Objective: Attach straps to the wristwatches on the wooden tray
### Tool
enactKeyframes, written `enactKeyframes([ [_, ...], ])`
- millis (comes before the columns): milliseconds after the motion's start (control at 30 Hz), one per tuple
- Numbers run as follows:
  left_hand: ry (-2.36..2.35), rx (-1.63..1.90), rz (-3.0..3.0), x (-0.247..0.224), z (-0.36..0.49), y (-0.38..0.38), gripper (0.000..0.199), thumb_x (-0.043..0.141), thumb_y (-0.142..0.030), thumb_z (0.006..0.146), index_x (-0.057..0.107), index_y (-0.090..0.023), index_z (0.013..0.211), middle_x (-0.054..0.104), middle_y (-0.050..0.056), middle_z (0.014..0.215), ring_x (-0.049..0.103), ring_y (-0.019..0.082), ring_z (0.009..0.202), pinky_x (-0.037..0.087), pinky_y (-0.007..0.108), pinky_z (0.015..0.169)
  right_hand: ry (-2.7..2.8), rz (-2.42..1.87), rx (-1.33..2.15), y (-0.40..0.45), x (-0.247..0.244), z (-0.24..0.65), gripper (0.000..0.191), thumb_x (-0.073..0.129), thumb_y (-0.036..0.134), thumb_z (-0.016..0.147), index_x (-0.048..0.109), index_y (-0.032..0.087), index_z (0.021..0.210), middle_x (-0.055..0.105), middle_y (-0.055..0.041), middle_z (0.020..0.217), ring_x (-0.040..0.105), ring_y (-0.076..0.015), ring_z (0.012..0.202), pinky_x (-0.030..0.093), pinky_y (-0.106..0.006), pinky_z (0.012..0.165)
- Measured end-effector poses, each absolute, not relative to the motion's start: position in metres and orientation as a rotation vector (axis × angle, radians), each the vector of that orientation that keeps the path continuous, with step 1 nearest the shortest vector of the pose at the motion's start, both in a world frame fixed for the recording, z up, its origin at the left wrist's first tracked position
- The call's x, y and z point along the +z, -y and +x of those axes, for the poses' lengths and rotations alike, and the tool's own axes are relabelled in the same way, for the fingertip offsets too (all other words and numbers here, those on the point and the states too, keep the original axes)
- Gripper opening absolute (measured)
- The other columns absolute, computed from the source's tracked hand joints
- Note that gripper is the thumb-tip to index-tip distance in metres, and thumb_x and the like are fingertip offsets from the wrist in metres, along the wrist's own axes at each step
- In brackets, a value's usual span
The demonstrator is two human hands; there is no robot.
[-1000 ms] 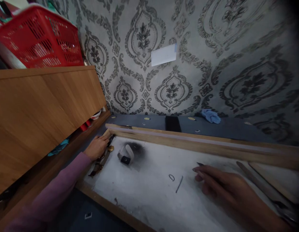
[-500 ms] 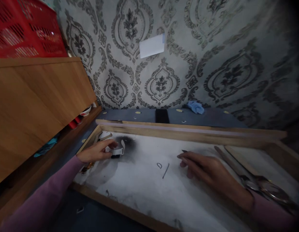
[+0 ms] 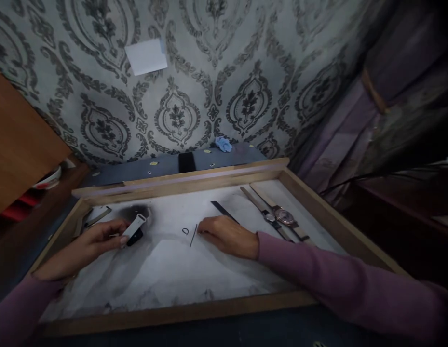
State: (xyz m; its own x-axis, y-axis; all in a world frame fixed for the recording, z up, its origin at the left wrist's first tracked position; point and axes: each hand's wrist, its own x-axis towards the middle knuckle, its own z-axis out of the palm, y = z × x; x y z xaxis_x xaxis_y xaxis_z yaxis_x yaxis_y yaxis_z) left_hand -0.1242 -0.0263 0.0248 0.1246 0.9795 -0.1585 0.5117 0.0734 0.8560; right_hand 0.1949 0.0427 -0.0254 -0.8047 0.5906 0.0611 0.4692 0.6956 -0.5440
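In my left hand (image 3: 97, 241) is a watch with a white strap (image 3: 135, 229), pinched between thumb and fingers; its dark face is turned down and partly covered. My right hand (image 3: 227, 236) rests low over the white tray floor, palm down, fingers curled together. Whatever its fingertips may hold is hidden or too small to name. Just left of them lie a thin dark stick (image 3: 193, 235) and a small D-shaped loop (image 3: 185, 231). Behind the right hand, a flat dark strip (image 3: 224, 211) is partly covered by it.
Two strapped watches, a small one (image 3: 269, 217) and a larger one (image 3: 284, 216), lie at the right of the wooden tray (image 3: 195, 185). Straps (image 3: 98, 217) lie in its left corner. Beyond stand a black phone (image 3: 186, 162) and a blue cloth (image 3: 223, 144).
The view has swung to the right. My left hand has taken hold of the white-strapped watch and tilted it up. My right hand has come closer to the thin stick, its fingers now curled downward.
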Motion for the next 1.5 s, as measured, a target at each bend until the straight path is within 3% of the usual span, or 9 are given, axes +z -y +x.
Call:
enactKeyframes([
  [100,-1.398,0.65,1.453,0.027,-0.104,0.017,0.022,0.068,-0.04,0.079,0.072,-0.026,0.096,0.066,0.004,0.088,0.058,0.023,0.084,0.048,0.028,0.073,2.657,-0.856,0.829,-0.038,-0.027,0.188,0.022,0.047,0.011,0.09,0.068,0.01,0.097,0.069,-0.0141,0.096,0.064,-0.0212,0.083,0.046,-0.031,0.073],
  [233,-1.267,0.759,1.281,0.027,-0.073,0.0,0.028,0.07,-0.044,0.077,0.073,-0.022,0.093,0.068,0.008,0.098,0.057,0.024,0.091,0.048,0.027,0.072,2.554,-0.861,0.966,-0.038,-0.028,0.185,0.025,0.048,0.009,0.089,0.066,0.012,0.105,0.068,-0.0128,0.099,0.063,-0.0197,0.087,0.046,-0.031,0.078],
  [367,-1.104,0.801,1.241,0.021,-0.043,-0.015,0.026,0.07,-0.042,0.078,0.073,-0.018,0.089,0.069,0.009,0.095,0.057,0.019,0.082,0.046,0.024,0.07,2.379,-0.887,1.195,-0.041,-0.025,0.187,0.028,0.047,0.014,0.091,0.055,0.009,0.117,0.066,-0.005,0.079,0.057,-0.0102,0.06,0.046,-0.022,0.059],
  [500,-0.936,0.8,1.245,0.011,-0.027,-0.02,0.027,0.065,-0.042,0.082,0.071,-0.017,0.088,0.069,0.009,0.096,0.058,0.018,0.077,0.046,0.027,0.071,1.968,-0.845,1.626,-0.042,-0.021,0.189,0.034,0.05,0.037,0.091,0.053,0.01,0.111,0.056,0.002,0.065,0.038,-0.0048,0.044,0.03,-0.016,0.04],
  [600,-0.912,0.864,1.238,0.006,-0.02,-0.018,0.029,0.064,-0.045,0.082,0.068,-0.016,0.084,0.068,0.01,0.095,0.058,0.021,0.082,0.046,0.03,0.073,1.649,-0.813,1.819,-0.043,-0.022,0.189,0.03,0.052,0.039,0.089,0.055,0.012,0.101,0.052,0.0042,0.059,0.029,-0.0035,0.04,0.022,-0.016,0.038],
  [733,-1.003,0.986,1.318,-0.001,-0.013,-0.015,0.029,0.074,-0.04,0.073,0.057,-0.017,0.072,0.066,0.008,0.093,0.057,0.022,0.089,0.045,0.03,0.076,1.627,-0.817,1.718,-0.045,-0.026,0.187,0.024,0.055,0.035,0.087,0.056,0.013,0.098,0.052,0.0054,0.058,0.032,-0.0039,0.04,0.024,-0.017,0.039],
  [1033,-1.122,0.828,1.149,-0.015,-0.006,-0.011,0.025,0.066,-0.037,0.08,0.061,-0.014,0.088,0.065,0.004,0.072,0.06,0.015,0.062,0.041,0.023,0.052,1.721,-0.735,1.51,-0.047,-0.033,0.187,0.032,0.051,0.042,0.09,0.056,0.014,0.106,0.055,0.0023,0.067,0.038,-0.0052,0.045,0.03,-0.017,0.04],
  [1200,-1.07,0.931,1.021,-0.023,-0.004,-0.01,0.021,0.068,-0.032,0.077,0.063,-0.016,0.089,0.068,0.006,0.076,0.06,0.015,0.067,0.037,0.021,0.049,1.729,-0.713,1.558,-0.047,-0.035,0.184,0.031,0.05,0.042,0.09,0.055,0.015,0.106,0.055,0.003,0.068,0.037,-0.0047,0.043,0.029,-0.018,0.039],
  [1500,-1.095,1.035,1.146,-0.02,0.0,-0.005,0.022,0.065,-0.034,0.078,0.063,-0.018,0.093,0.061,0.003,0.075,0.054,0.014,0.065,0.037,0.02,0.047,1.739,-0.65,1.501,-0.044,-0.025,0.187,0.023,0.056,0.04,0.087,0.057,0.017,0.09,0.052,0.0013,0.072,0.049,-0.0117,0.066,0.039,-0.025,0.062],
])
